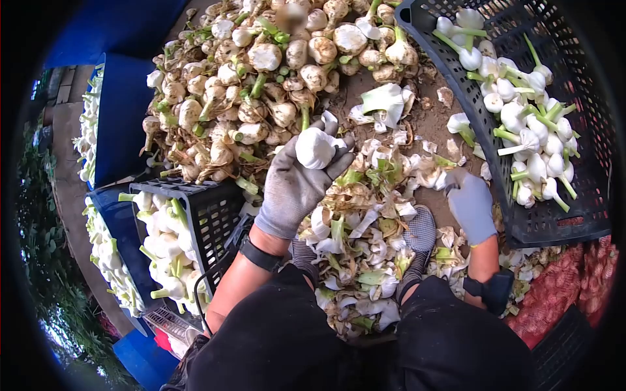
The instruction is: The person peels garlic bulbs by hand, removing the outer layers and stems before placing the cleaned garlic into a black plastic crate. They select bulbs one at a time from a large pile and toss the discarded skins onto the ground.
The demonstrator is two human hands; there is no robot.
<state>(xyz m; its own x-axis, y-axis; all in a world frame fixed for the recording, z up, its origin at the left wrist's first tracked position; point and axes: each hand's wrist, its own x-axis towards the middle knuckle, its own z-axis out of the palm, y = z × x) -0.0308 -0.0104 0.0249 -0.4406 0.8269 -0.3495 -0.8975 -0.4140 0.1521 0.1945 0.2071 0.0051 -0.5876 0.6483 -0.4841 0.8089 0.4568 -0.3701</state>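
Observation:
A clean white garlic bulb (pixel 314 148) rests in my left hand (pixel 287 199), its gloved palm turned up and the fingers curled around the bulb. A strip of white skin shows by the fingertips. My right hand (pixel 472 207), also gloved, hangs lower on the right above the peelings, with its fingers bent inward. Whatever those fingers hold, if anything, is hidden. Loose garlic peelings (pixel 365 228) cover the ground between my feet. Just beyond my left hand lies a large heap of unpeeled, soil-stained garlic (pixel 254 98).
At the right stands a black crate (pixel 450 85) partly filled with white garlic (pixel 535 140). Another black crate (pixel 208 208) and blue containers (pixel 124 117) of garlic stand left. Red mesh sacks (pixel 551 293) lie at the lower right. A lone bulb (pixel 458 124) sits beside the right crate.

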